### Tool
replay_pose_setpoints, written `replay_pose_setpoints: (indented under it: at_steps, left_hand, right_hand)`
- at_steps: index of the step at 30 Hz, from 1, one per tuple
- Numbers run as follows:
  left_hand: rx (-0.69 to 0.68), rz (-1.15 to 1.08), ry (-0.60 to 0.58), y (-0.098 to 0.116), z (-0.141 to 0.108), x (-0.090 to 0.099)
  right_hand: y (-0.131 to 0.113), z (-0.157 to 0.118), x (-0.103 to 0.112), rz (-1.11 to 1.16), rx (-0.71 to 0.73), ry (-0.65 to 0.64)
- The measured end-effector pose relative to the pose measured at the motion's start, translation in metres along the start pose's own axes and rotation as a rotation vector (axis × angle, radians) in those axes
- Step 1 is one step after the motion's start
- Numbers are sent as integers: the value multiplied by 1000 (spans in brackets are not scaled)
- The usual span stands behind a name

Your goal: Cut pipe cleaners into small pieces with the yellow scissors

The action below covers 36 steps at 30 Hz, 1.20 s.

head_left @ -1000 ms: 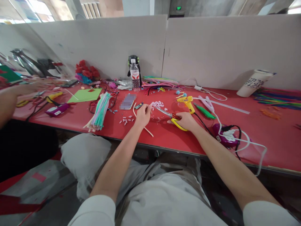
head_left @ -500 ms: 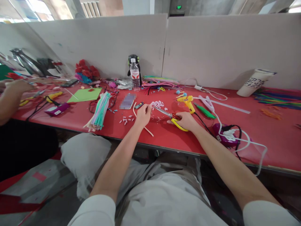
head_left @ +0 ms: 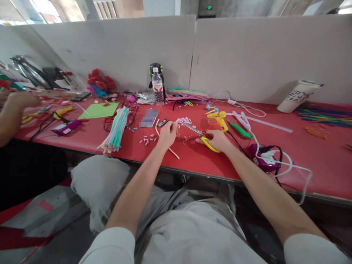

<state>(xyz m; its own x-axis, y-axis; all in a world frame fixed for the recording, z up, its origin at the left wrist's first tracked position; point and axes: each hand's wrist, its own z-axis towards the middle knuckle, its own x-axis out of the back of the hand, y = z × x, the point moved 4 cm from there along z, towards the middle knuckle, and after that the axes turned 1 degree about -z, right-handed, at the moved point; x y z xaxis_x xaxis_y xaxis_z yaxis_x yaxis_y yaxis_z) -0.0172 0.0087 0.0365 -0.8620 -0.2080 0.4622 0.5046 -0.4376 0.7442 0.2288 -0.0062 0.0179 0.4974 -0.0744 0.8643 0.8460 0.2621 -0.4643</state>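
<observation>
My left hand (head_left: 168,132) is closed in a pinch above the red table, its fingertips by the scissor tips. Whatever sits in that pinch is too small to make out. A thin cream fuzzy stem (head_left: 173,153) passes beneath this hand, partly hidden by it. My right hand (head_left: 217,140) grips a pair of scissors (head_left: 209,144) with yellow and red handles, blades pointing left toward my left fingertips. Just behind the blades lies a pile of short pale pink pieces (head_left: 184,120). More cut pieces (head_left: 147,139) are scattered left of my left hand.
A bundle of pastel fuzzy stems (head_left: 117,128), a phone (head_left: 150,118) and a water bottle (head_left: 157,88) stand or lie to the left. Rightward are a yellow glue gun (head_left: 219,119), a green tool (head_left: 239,129) and a purple power strip (head_left: 265,159). A co-worker's arm (head_left: 12,113) is at far left.
My two hands and the scissors stay almost in place, with only a slight shift of the blades. The co-worker's hand at far left has moved a little.
</observation>
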Motion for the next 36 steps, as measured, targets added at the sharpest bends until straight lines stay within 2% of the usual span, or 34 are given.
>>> replay_pose_setpoints:
  at_steps: [36]
  left_hand:
    - [-18, 13, -2, 1, 1, 0]
  right_hand:
    - [-3, -1, 1, 13, 12, -39]
